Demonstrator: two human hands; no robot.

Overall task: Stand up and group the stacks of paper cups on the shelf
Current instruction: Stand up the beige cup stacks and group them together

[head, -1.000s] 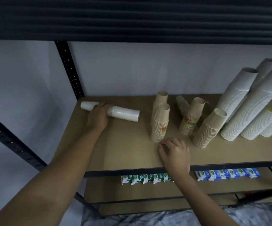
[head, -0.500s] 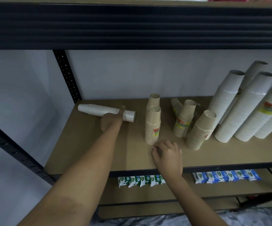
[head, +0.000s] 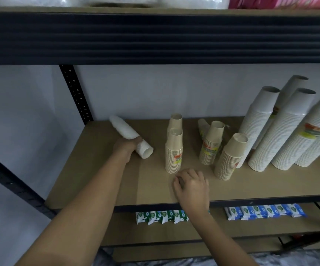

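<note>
A small white stack of cups point(head: 125, 131) lies tilted on the brown shelf board point(head: 101, 169), its open end toward me. My left hand point(head: 126, 147) grips it near that open end. Several tan cup stacks stand upright in the middle: a front one point(head: 174, 150) with another right behind it point(head: 176, 121), one with a label point(head: 211, 145), and a leaning one point(head: 230, 156). Tall white cup stacks point(head: 282, 129) lean at the right. My right hand point(head: 191, 186) rests with curled fingers on the board near its front edge, holding nothing.
A black perforated upright point(head: 76, 93) stands at the back left. The dark beam of the upper shelf point(head: 155, 37) hangs overhead. Green sachets point(head: 161, 216) and blue sachets point(head: 264, 211) lie on the lower shelf. A small tan stack point(head: 202, 124) lies behind the labelled one.
My left hand slid along the lying white stack to its open end and swung that end toward me, so the stack now lies diagonally. The right hand has stayed in place.
</note>
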